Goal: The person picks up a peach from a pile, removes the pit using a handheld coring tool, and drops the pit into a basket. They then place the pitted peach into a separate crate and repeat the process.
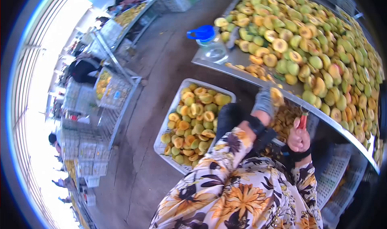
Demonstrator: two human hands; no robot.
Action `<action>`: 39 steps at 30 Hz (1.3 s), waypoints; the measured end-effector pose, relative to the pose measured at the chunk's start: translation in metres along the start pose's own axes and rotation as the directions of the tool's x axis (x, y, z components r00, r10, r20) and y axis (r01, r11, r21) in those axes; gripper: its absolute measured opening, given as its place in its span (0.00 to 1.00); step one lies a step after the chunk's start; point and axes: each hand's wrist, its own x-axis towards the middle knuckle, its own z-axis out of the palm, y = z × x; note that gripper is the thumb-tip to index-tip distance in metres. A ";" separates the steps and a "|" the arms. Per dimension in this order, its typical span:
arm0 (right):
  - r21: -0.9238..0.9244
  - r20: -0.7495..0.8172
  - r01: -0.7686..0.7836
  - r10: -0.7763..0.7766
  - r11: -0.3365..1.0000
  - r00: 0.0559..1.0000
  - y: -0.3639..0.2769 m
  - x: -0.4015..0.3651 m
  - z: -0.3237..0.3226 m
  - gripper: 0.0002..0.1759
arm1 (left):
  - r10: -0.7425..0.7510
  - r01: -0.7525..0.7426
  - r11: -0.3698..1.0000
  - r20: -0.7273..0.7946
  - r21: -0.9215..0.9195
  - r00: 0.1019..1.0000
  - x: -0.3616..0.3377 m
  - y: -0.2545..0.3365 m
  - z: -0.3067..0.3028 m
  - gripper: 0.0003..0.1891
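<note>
My left hand (264, 103), in a grey glove, holds a cut yellow fruit half (277, 97) at the metal table's front edge. Close by on the right, my bare right hand (298, 139) is wrapped round the red handle (303, 121) of a small tool whose tip is too small to make out. Behind both hands, a large heap of green and yellow fruit (314, 62), many cut in half, covers the metal table (238, 59). Below my hands lies a pile of brownish fruit pieces (283, 120). A white crate (161, 142) of fruit halves stands on the floor to the left.
A clear jar with a blue lid (215, 51) stands on the table's left corner. White crates (334, 174) are at the lower right. Farther left are stacked crates (94, 148), other work tables with fruit (130, 17), and several people, one in dark clothes (84, 70).
</note>
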 end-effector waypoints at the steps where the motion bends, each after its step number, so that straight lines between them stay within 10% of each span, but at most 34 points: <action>1: 0.092 0.155 0.126 -0.139 0.988 0.978 -0.009 -0.006 -0.005 0.11 | -0.176 0.184 0.982 -0.149 0.045 0.973 -0.001 0.012 -0.010 0.16; 2: -0.153 -0.036 0.004 -0.010 0.988 0.999 -0.019 -0.007 -0.001 0.08 | -0.304 0.281 0.942 -0.115 -0.185 0.946 -0.014 0.034 0.003 0.16; 3: -0.340 -0.264 -0.172 0.082 0.925 0.961 -0.026 -0.007 0.005 0.07 | -0.265 0.273 0.960 -0.123 0.056 0.956 -0.020 0.039 -0.003 0.21; 4: -0.899 -0.222 -0.032 -0.392 0.437 0.893 -0.017 -0.002 -0.021 0.07 | -0.230 0.230 0.973 -0.021 0.024 0.973 -0.025 0.037 -0.005 0.28; 5: -0.939 0.119 -0.125 -0.645 -0.320 0.755 -0.006 0.006 -0.046 0.08 | -0.312 0.300 0.949 -0.141 -0.099 0.940 -0.020 0.037 0.003 0.32; 7: -0.983 -0.072 -0.178 -0.777 -0.052 0.625 -0.011 0.011 -0.015 0.12 | -0.274 0.272 0.958 0.011 0.087 0.962 -0.024 0.041 -0.002 0.34; 31: -0.997 -0.035 -0.063 -0.522 -0.036 0.852 0.020 0.022 0.024 0.10 | 0.045 -0.080 0.956 0.128 0.281 0.991 -0.045 0.030 0.027 0.22; 33: -0.842 -0.431 -0.358 -0.106 0.403 0.896 0.005 0.018 0.052 0.09 | 0.026 -0.069 0.956 0.152 0.284 0.988 -0.043 0.031 0.024 0.20; 37: -0.872 -0.393 -0.330 -0.116 0.360 0.912 0.007 0.018 0.037 0.09 | -0.006 -0.051 0.946 0.176 0.321 0.984 -0.040 0.032 0.025 0.22; 39: -0.996 0.036 -0.011 -0.486 -0.094 0.873 0.012 0.021 0.026 0.08 | -0.052 -0.008 0.956 0.196 0.293 0.979 -0.039 0.034 0.028 0.26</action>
